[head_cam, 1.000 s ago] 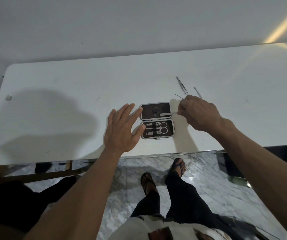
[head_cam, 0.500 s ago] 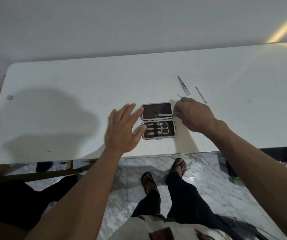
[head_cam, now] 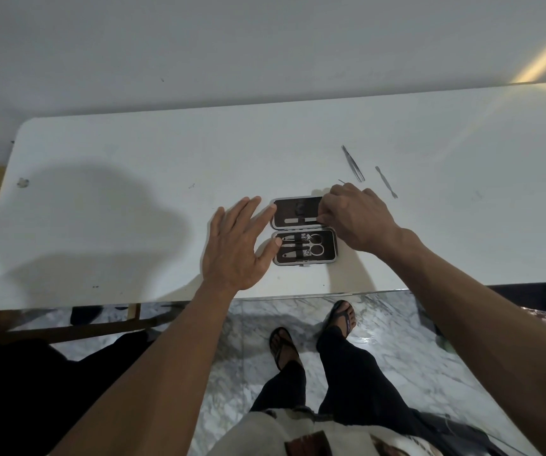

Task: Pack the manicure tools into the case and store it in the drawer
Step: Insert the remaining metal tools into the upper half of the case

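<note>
The case (head_cam: 304,231) lies open and flat just right of the frame's centre, near the table's front edge: two dark-lined halves with pale rims, hinged along their long sides. The lower half holds scissors (head_cam: 312,244) with round handles to the right, and other steel tools strapped side by side (too small to name). In the upper half a slim file (head_cam: 301,220) lies lengthwise, its right end under the fingers. Above and to the right of the case, tweezers (head_cam: 353,163) lie slanted on the bare white top, and a thin pusher (head_cam: 386,181) lies just right of them, roughly parallel, apart from each other.
</note>
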